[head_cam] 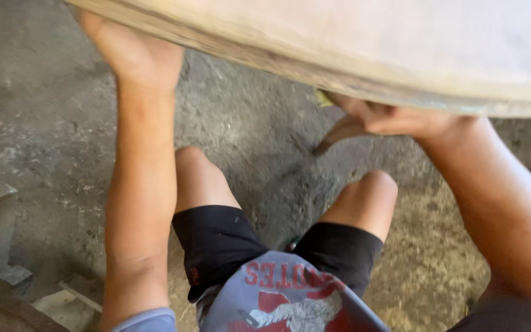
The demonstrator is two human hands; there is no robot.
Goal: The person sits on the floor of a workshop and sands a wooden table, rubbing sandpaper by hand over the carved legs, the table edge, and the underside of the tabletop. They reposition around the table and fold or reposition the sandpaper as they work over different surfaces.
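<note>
Gripping the underside edge of a big pale slab [401, 43], left hand [133, 52] presses flat, fingers hidden. Right hand [394, 120] curls around a wooden handle [339, 132] under the rim. Knees above a concrete floor [265, 123].

A broad curved panel [364, 43], matt and pale with a dusty finish, is shown; its lower edge appears rough, layered and worn. Just below that edge, a tool with a smooth brown wooden handle [339, 134] is seen. Beneath the panel, the floor [259, 123] is rough grey concrete. Matt black cloth shorts [216, 240] are visible.
</note>
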